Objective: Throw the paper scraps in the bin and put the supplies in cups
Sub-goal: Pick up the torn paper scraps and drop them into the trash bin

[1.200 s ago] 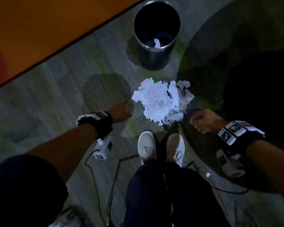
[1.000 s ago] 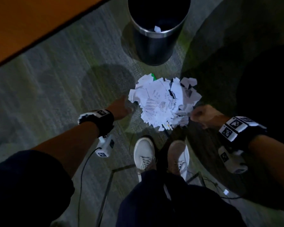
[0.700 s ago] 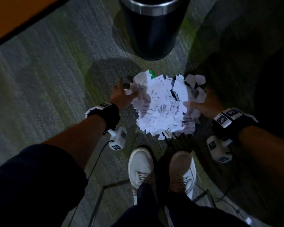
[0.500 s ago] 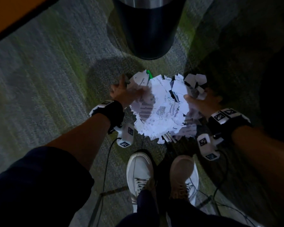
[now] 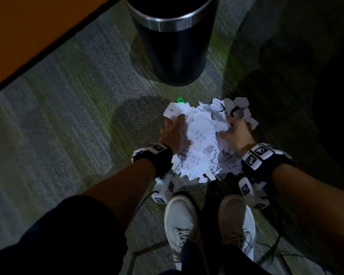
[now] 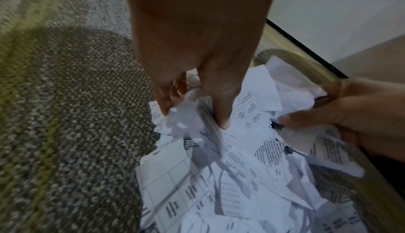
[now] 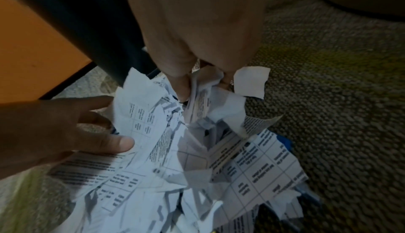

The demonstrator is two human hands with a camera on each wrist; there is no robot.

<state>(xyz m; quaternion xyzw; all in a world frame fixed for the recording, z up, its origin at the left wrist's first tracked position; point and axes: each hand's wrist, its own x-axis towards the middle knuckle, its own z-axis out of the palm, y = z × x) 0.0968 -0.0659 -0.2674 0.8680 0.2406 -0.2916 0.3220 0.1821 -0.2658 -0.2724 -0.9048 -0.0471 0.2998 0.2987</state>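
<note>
A heap of torn printed paper scraps [image 5: 203,149] lies on the carpet in front of a black bin [image 5: 171,48] with a steel rim. My left hand [image 5: 178,126] digs into the heap's left side, and in the left wrist view its thumb and fingers [image 6: 221,115] pinch crumpled scraps [image 6: 188,115]. My right hand [image 5: 229,129] is on the right side, its thumb and fingers [image 7: 181,84] bunching scraps [image 7: 208,101]. A small green thing [image 5: 180,99] peeks out at the far edge. Something blue [image 7: 285,141] shows under the papers.
An orange panel [image 5: 38,26] with a dark edge runs along the upper left. My two shoes [image 5: 181,221] stand just behind the heap, with thin cables on the floor near them. Grey-green carpet [image 5: 68,126] spreads out to the left.
Both hands came in from the sides of the heap and curled into the scraps. The view dropped closer to the floor, so the bin's opening left the frame.
</note>
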